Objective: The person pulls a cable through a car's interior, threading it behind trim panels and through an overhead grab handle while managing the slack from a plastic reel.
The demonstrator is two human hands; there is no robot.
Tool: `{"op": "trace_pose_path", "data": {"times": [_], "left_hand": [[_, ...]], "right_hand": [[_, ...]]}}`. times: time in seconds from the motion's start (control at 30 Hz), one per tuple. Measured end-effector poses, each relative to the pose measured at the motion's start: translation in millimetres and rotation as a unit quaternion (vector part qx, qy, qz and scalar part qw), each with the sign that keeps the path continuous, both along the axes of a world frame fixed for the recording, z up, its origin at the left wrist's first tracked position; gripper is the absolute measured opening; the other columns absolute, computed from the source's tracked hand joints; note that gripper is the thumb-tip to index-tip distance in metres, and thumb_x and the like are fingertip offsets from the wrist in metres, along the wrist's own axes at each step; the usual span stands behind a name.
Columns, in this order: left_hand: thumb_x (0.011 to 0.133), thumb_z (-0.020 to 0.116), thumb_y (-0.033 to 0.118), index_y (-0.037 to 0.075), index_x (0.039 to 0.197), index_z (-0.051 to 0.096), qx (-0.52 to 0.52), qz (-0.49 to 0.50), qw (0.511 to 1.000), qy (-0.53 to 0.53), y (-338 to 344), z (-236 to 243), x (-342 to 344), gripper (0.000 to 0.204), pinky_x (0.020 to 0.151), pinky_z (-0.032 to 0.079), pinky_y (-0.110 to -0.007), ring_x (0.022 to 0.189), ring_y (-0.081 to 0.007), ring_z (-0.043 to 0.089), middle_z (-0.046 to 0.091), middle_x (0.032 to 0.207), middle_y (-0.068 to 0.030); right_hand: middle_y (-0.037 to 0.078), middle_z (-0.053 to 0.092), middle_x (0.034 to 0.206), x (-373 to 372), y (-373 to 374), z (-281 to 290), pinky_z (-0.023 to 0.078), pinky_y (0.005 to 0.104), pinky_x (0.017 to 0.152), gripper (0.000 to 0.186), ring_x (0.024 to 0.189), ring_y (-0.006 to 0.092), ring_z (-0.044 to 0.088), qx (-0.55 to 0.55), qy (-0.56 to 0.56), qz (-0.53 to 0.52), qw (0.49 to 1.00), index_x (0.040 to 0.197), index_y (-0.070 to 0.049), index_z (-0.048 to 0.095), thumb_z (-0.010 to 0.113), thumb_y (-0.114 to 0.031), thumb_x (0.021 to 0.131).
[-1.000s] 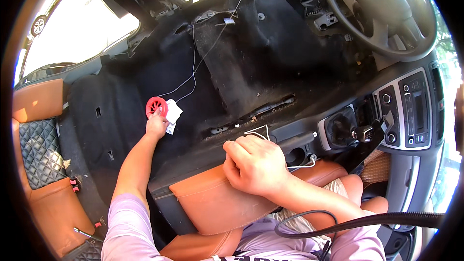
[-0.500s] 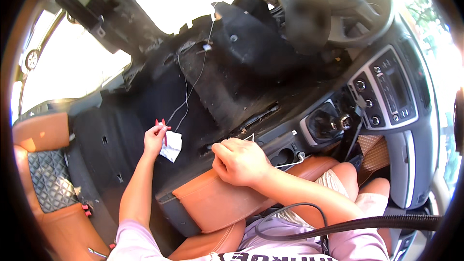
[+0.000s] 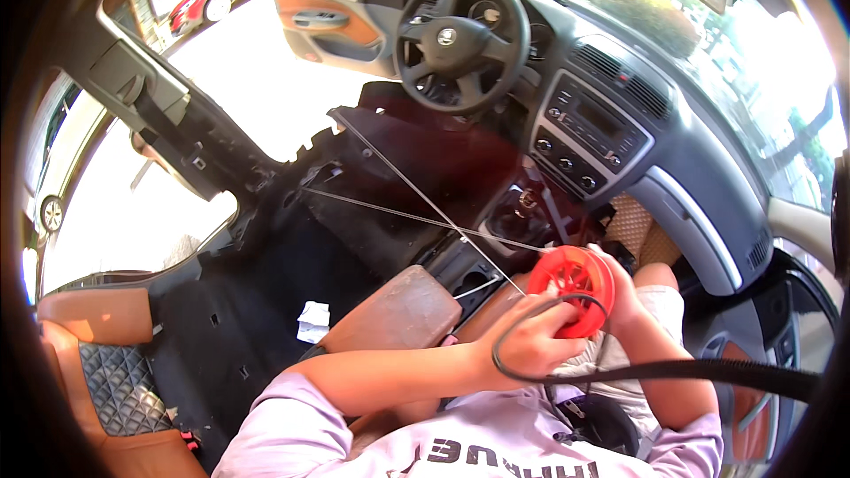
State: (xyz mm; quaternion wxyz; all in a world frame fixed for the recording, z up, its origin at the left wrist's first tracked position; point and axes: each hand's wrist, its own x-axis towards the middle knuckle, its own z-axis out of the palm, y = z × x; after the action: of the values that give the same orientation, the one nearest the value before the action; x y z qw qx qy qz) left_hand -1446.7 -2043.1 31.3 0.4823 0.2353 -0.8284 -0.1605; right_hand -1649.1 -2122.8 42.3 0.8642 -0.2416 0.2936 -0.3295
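Observation:
A bright red spool (image 3: 591,276) with a spoked centre is held between my two hands above my lap. My left hand (image 3: 536,338) grips its near left side, fingers closed at the rim. Around its right side wraps my right hand (image 3: 622,292), partly hidden by the spool. Two pale strands of cord (image 3: 403,170) run from near the spool toward the far left, across the black carpeted floor. They look straight and taut. A black cable (image 3: 708,376) loops in front of my left hand and the spool.
I am inside a car with the front seat area stripped to black carpet (image 3: 266,265). A brown armrest (image 3: 403,305) lies left of the spool, with a crumpled white paper (image 3: 312,322) beyond it. Ahead are the gear lever (image 3: 524,204), steering wheel (image 3: 460,44) and dashboard (image 3: 593,128).
My view has swung toward the dashboard. My left hand has left the small red piece and white paper at left; both hands now hold the red spool. The cord has gone from slack to straight.

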Motion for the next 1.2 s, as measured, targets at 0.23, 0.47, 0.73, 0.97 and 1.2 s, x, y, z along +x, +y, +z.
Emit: {"op": "trace_pose_path", "data": {"times": [0.23, 0.47, 0.73, 0.97, 1.2], "left_hand": [[0.078, 0.071, 0.007, 0.012, 0.094, 0.074, 0.005, -0.060, 0.997, 0.043, 24.5, -14.1, -98.4, 0.017, 0.094, 0.051, -0.047, 0.102, -0.0368, 0.063, 0.066, 0.108, -0.0140], [0.081, 0.079, 0.011, 0.011, 0.094, 0.078, 0.025, -0.010, 1.000, -0.006, 33.3, -45.1, -102.8, 0.014, 0.090, 0.052, -0.045, 0.100, -0.0349, 0.063, 0.066, 0.106, -0.0115], [0.083, 0.077, 0.004, 0.004, 0.099, 0.077, 0.167, -0.064, 0.984, -0.007, 31.2, -44.0, -76.8, 0.016, 0.102, 0.050, -0.046, 0.116, -0.0388, 0.063, 0.067, 0.133, -0.0184], [0.085, 0.075, 0.001, 0.005, 0.097, 0.071, 0.163, -0.158, 0.974, 0.005, 11.3, -41.5, -64.1, 0.012, 0.095, 0.053, -0.041, 0.107, -0.0307, 0.065, 0.076, 0.105, -0.0069], [0.103, 0.061, 0.008, 0.002, 0.110, 0.068, 0.418, -0.223, 0.880, -0.047, 14.9, -55.0, -59.7, 0.011, 0.073, 0.054, -0.031, 0.076, -0.0144, 0.066, 0.071, 0.085, -0.0081]], "right_hand": [[0.004, 0.066, 0.087, -119.3, 90.5, 20.6, 0.036, 0.0204, 0.045, 0.047, 0.049, 0.0069, 0.046, -0.168, 0.154, -0.013, 0.974, 0.132, -0.002, 0.058, 0.054, -0.041, 0.107], [0.000, 0.065, 0.090, -99.2, 107.7, 5.5, 0.036, 0.0196, 0.047, 0.038, 0.054, 0.0024, 0.046, -0.132, 0.330, -0.049, 0.933, 0.131, -0.004, 0.063, 0.069, -0.027, 0.101], [0.002, 0.068, 0.090, -109.6, 85.9, -36.2, 0.040, 0.0226, 0.049, 0.025, 0.057, 0.0071, 0.051, -0.115, 0.357, -0.163, 0.913, 0.118, -0.001, 0.068, 0.062, -0.015, 0.098], [0.003, 0.065, 0.083, -108.9, 78.2, -49.2, 0.035, 0.0233, 0.046, 0.018, 0.057, 0.0083, 0.050, -0.039, 0.201, -0.239, 0.949, 0.104, -0.006, 0.064, 0.061, -0.024, 0.102], [0.003, 0.069, 0.089, -110.9, 65.2, -63.0, 0.036, 0.0243, 0.047, 0.018, 0.066, 0.0102, 0.056, 0.048, 0.180, -0.356, 0.916, 0.102, -0.010, 0.064, 0.064, -0.028, 0.100]]}}
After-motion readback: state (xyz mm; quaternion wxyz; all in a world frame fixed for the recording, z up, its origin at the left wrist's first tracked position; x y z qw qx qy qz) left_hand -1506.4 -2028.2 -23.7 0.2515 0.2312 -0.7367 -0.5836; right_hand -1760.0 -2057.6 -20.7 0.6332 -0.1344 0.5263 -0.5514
